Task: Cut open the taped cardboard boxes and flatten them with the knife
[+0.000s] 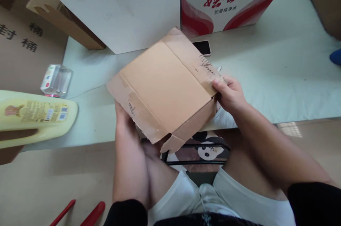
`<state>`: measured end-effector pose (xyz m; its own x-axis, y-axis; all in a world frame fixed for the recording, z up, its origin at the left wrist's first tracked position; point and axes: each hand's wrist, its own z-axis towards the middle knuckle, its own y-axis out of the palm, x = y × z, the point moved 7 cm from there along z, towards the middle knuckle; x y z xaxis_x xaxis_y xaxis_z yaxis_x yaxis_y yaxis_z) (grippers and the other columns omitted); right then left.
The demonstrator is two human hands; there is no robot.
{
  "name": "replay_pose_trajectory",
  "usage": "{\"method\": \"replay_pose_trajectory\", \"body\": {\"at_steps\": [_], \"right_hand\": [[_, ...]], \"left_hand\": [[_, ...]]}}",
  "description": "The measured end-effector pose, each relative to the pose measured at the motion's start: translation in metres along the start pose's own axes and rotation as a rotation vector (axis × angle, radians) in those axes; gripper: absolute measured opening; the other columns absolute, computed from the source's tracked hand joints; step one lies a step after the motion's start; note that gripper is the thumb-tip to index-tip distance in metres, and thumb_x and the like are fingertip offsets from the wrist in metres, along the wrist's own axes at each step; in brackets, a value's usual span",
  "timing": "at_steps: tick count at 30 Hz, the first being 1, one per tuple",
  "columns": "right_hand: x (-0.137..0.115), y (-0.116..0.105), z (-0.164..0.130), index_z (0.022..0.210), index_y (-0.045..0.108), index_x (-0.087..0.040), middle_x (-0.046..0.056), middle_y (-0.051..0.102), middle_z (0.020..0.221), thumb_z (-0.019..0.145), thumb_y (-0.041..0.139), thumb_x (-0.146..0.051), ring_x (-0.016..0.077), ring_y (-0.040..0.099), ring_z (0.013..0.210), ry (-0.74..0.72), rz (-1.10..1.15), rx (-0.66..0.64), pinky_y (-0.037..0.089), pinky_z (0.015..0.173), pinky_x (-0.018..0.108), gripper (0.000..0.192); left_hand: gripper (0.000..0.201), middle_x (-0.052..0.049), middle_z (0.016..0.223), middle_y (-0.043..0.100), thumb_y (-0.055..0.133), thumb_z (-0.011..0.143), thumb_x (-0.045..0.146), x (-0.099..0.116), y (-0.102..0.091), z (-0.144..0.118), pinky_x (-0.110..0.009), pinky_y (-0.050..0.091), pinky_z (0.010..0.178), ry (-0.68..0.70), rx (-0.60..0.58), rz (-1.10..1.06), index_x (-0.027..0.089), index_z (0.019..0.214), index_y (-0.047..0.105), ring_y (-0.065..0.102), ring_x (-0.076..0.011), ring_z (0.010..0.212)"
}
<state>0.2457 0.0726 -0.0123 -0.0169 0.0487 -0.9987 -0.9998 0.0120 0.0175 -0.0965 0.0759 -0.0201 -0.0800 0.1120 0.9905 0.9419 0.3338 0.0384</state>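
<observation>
Above a cloth-covered table (279,76), two hands are holding a torn cardboard box (166,84), its main panel's longer side slanting from far left to near right. The right hand (231,93) is pinching the right corner, thumb on top, and sitting nearer the open stretch of cloth. The left hand (123,113) is disappearing beneath the left flap, its fingers hidden, their grip impossible to tell. The near corner is overhanging the table's edge; a phone (205,48) and white box (128,16) are crowding the far side.
</observation>
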Motion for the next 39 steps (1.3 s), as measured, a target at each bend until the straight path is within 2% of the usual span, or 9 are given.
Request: {"method": "replay_pose_trajectory", "body": {"at_steps": [5,9,14,17,22,28,31,34,39], "right_hand": [[-0.003,-0.016,0.008,0.114,0.063,-0.025,0.007,0.069,0.108,0.086,0.063,-0.051,0.0218,0.067,0.095,-0.086,-0.253,0.182,0.056,0.081,0.037,0.038],[0.005,-0.017,0.012,0.129,0.054,-0.025,0.012,0.065,0.128,0.086,0.061,-0.052,0.0265,0.066,0.112,-0.095,-0.254,0.202,0.056,0.091,0.044,0.052],[0.022,0.004,0.009,0.116,0.06,-0.023,0.01,0.072,0.105,0.078,0.067,-0.062,0.0273,0.07,0.092,0.136,0.022,0.009,0.058,0.071,0.039,0.055],[0.021,0.005,0.007,0.106,0.062,-0.023,0.007,0.071,0.097,0.072,0.073,-0.062,0.0241,0.069,0.084,0.175,0.079,0.055,0.056,0.067,0.036,0.053],[0.02,0.0,0.007,0.089,0.057,-0.024,0.0,0.059,0.073,0.074,0.071,-0.068,0.0142,0.054,0.06,0.13,0.043,0.111,0.044,0.05,0.028,0.048],[0.02,0.039,-0.021,0.075,0.055,-0.02,-0.006,0.048,0.054,0.067,0.08,-0.067,0.0053,0.036,0.04,0.398,0.173,-0.228,0.028,0.036,0.022,0.054],[0.007,0.045,-0.04,0.074,0.056,-0.019,-0.006,0.049,0.052,0.063,0.084,-0.063,0.0047,0.036,0.037,0.487,0.203,-0.247,0.027,0.033,0.021,0.053],[-0.005,0.011,-0.057,0.075,0.056,-0.02,-0.008,0.049,0.05,0.057,0.09,-0.056,0.003,0.031,0.033,0.494,0.27,-0.024,0.023,0.029,0.019,0.052],[-0.012,-0.096,-0.112,0.066,0.054,-0.024,-0.007,0.049,0.047,0.051,0.091,-0.06,0.0057,0.037,0.032,0.485,0.267,0.378,0.034,0.028,0.02,0.053]], "left_hand": [[0.046,-0.001,0.076,0.068,0.073,0.066,0.064,0.018,0.008,-0.001,-0.041,0.057,0.084,0.054,-0.01,-0.154,0.022,0.068,0.052,0.067,-0.0255,0.102],[0.045,-0.002,0.077,0.07,0.074,0.068,0.064,0.023,0.008,-0.002,-0.043,0.057,0.094,0.107,-0.023,-0.257,0.024,0.069,0.054,0.066,-0.0268,0.112],[0.034,-0.004,0.092,0.074,0.069,0.076,0.056,0.027,0.009,0.0,-0.043,0.055,0.098,0.152,-0.039,-0.292,0.024,0.08,0.06,0.06,-0.0274,0.125],[0.035,-0.005,0.104,0.075,0.06,0.084,0.057,0.035,0.011,-0.002,-0.042,0.053,0.103,0.219,-0.077,-0.404,0.022,0.085,0.064,0.059,-0.0271,0.129],[0.033,-0.005,0.107,0.076,0.077,0.072,0.045,0.008,0.005,0.003,-0.039,0.056,0.1,-0.068,-0.029,-0.342,0.022,0.094,0.068,0.063,-0.0257,0.124],[0.029,-0.007,0.105,0.076,0.078,0.073,0.038,-0.008,0.003,0.01,-0.037,0.058,0.094,-0.11,0.044,-0.338,0.022,0.094,0.068,0.068,-0.0242,0.117],[0.021,-0.006,0.099,0.076,0.074,0.076,0.031,-0.013,0.015,0.005,-0.034,0.058,0.093,-0.21,0.089,-0.375,0.019,0.093,0.069,0.071,-0.0221,0.108],[0.027,-0.007,0.102,0.077,0.063,0.087,0.044,-0.006,0.032,-0.002,-0.032,0.06,0.085,-0.277,0.004,-0.408,0.02,0.096,0.07,0.073,-0.0226,0.104],[0.034,-0.009,0.091,0.077,0.049,0.093,0.04,0.001,0.04,-0.015,-0.027,0.059,0.069,-0.418,-0.074,-0.372,0.015,0.089,0.071,0.073,-0.0167,0.08]]}}
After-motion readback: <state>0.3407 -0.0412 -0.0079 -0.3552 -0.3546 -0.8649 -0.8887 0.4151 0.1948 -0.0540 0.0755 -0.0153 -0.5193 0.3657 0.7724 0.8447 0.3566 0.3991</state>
